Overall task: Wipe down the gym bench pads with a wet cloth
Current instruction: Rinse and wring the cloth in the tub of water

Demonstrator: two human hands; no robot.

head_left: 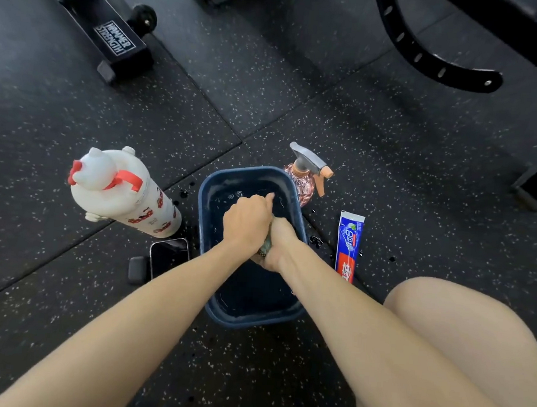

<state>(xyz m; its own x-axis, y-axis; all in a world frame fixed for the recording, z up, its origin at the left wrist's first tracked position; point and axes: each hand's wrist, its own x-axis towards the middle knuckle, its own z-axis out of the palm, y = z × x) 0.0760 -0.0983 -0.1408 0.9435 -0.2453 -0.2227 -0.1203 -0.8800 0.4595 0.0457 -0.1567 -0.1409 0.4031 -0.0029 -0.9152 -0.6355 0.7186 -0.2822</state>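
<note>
Greenish cloth [265,247] seems clenched by both hands [247,221] [277,246] over basin [203,199].

One head-worn wide-angle view. Looks forward and steeply down at the rubber floor [390,141]. Blue basin [205,199] near frame centre, close up; left hand [247,221] and right hand [275,249] over it. Both forearms enter from the bottom edge. Machine frame [114,36] beyond the basin, top-left edge. Knee [442,324] nearer than the basin, lower right.

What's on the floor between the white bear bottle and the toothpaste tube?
A dark blue basin, in the head view; the left hand and right hand grip a cloth over it.
</note>
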